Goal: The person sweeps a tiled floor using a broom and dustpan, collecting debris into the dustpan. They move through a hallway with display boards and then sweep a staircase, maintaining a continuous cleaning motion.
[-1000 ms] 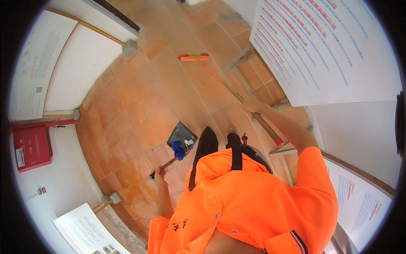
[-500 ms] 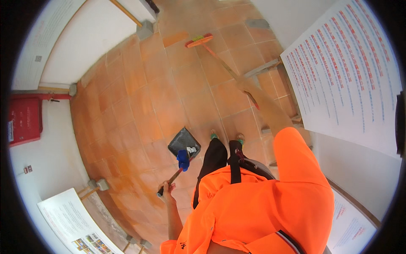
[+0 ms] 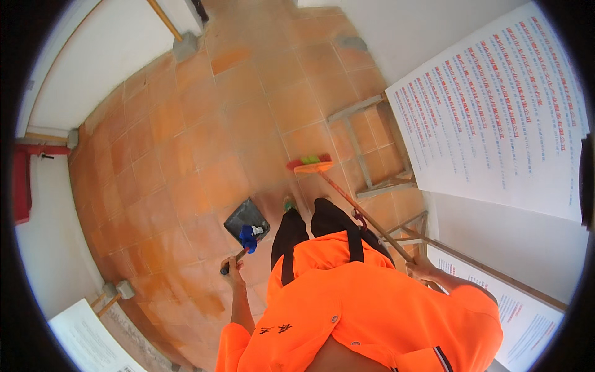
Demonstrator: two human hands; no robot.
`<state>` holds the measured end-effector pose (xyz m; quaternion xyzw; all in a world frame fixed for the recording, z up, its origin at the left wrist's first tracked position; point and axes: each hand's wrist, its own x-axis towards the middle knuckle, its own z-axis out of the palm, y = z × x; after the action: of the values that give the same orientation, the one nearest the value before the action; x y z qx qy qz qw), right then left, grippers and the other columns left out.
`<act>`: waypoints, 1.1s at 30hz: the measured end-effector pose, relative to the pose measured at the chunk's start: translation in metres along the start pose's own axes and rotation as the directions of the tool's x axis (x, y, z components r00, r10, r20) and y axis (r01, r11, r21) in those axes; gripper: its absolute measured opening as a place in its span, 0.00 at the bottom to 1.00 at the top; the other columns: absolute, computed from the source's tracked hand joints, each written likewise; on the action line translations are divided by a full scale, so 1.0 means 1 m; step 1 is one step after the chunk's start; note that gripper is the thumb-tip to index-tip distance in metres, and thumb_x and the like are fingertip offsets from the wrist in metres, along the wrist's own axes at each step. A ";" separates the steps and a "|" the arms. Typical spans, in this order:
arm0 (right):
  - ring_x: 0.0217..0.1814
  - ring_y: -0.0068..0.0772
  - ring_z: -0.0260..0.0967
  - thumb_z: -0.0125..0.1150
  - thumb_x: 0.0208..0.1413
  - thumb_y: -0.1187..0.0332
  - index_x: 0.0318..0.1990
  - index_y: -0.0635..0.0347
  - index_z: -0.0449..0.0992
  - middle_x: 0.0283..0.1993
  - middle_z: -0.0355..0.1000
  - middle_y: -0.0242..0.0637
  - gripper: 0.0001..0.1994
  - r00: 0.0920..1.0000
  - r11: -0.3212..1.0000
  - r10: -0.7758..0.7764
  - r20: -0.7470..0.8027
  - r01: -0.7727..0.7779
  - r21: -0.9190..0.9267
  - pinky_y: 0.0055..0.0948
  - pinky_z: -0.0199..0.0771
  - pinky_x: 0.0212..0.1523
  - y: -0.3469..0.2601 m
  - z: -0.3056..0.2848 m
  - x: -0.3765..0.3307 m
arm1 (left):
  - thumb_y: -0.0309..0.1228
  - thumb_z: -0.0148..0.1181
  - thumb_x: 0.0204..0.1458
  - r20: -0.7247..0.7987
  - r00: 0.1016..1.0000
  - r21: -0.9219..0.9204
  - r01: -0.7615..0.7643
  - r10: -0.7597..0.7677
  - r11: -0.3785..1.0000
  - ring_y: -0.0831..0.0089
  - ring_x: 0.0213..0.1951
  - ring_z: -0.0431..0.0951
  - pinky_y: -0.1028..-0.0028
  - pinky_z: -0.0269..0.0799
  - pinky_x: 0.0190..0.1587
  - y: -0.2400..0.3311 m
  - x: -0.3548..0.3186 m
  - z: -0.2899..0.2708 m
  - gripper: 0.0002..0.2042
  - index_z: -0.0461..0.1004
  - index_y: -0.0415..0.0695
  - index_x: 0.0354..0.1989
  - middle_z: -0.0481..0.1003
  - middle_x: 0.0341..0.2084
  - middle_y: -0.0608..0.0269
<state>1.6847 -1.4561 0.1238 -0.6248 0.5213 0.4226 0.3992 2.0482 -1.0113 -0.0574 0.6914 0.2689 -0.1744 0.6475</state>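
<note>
My left hand (image 3: 233, 273) is closed around the handle of a dark long-handled dustpan (image 3: 240, 212), low at my left side. Inside the pan lies some crumpled whitish litter (image 3: 257, 230), and something blue (image 3: 248, 239) is wrapped where the handle meets the pan. My right hand (image 3: 423, 268) grips the wooden stick of a broom (image 3: 313, 166), beside my right hip. The broom's orange head with red and yellow-green bristles is ahead of my feet, to the right of the dustpan.
Terracotta tiles (image 3: 204, 164) cover the floor. At right, a large white printed board (image 3: 489, 105) stands on a wooden frame (image 3: 359, 142). Another board (image 3: 93, 341) is at lower left. A red box (image 3: 22, 186) hangs on the left wall, and a grey block (image 3: 185, 46) sits far left.
My right arm has drawn the broom back from far ahead to near my feet, its stick now by my hip. The dustpan stays in my left hand, slightly shifted left in view.
</note>
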 end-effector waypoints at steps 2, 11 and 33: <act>0.09 0.25 0.61 0.51 0.53 0.63 0.21 0.65 0.66 0.11 0.63 0.35 0.15 0.999 0.998 -0.012 -0.036 0.014 0.062 0.26 0.59 0.08 -0.011 -0.010 -0.024 | 0.27 0.57 0.48 -0.005 1.000 -0.002 0.000 0.000 1.000 0.74 0.18 0.73 0.80 0.71 0.21 0.000 0.011 0.006 0.06 0.66 0.41 0.27 0.71 0.24 0.59; 0.08 0.25 0.57 0.52 0.52 0.65 0.23 0.61 0.66 0.13 0.61 0.35 0.11 0.956 0.847 -0.207 -0.206 0.281 0.452 0.24 0.57 0.06 -0.131 -0.097 0.118 | 0.28 0.58 0.48 -0.006 0.997 -0.027 -0.071 0.070 0.997 0.73 0.20 0.74 0.79 0.73 0.24 0.022 -0.021 0.012 0.06 0.67 0.43 0.29 0.71 0.27 0.59; 0.16 0.35 0.67 0.52 0.43 0.71 0.23 0.64 0.71 0.17 0.67 0.43 0.06 0.932 0.885 -0.328 0.157 0.361 -0.294 0.32 0.65 0.14 -0.212 -0.130 0.281 | 0.30 0.54 0.49 -0.303 0.952 -0.183 -0.027 -0.030 0.983 0.70 0.17 0.73 0.75 0.72 0.20 0.010 -0.103 0.077 0.07 0.65 0.41 0.28 0.71 0.23 0.57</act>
<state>1.9370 -1.6369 -0.0870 -0.7409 0.3059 0.4547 0.3882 1.9812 -1.1028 0.0036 0.6466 0.3811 -0.0405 0.6595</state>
